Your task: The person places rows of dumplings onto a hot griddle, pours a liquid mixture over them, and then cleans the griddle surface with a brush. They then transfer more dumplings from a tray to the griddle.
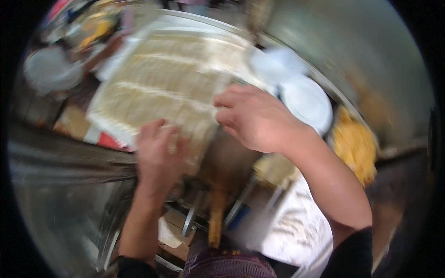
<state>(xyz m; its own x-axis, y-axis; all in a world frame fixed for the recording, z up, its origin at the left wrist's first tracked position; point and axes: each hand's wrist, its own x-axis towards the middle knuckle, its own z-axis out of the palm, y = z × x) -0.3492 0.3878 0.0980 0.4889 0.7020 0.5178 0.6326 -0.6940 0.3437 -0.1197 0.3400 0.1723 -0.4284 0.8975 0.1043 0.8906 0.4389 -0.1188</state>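
Note:
A large shallow tray lined with white lies before me, packed with several rows of pale, thin dough-like pieces; blur hides their exact kind. Over its near edge is my left hand, fingers bent, with a small pale patch between them that may be a piece. My right hand hovers at the tray's right side, fingers curled; whether it pinches anything is hidden. Below the right hand rests a dark flat tool, its wooden handle pointing toward my body.
White round lids or plates stand right of the tray. Beyond them is a yellow, dough-like mass. A white floury surface lies near my right forearm. At upper left, another person's arm reaches near a whitish round container.

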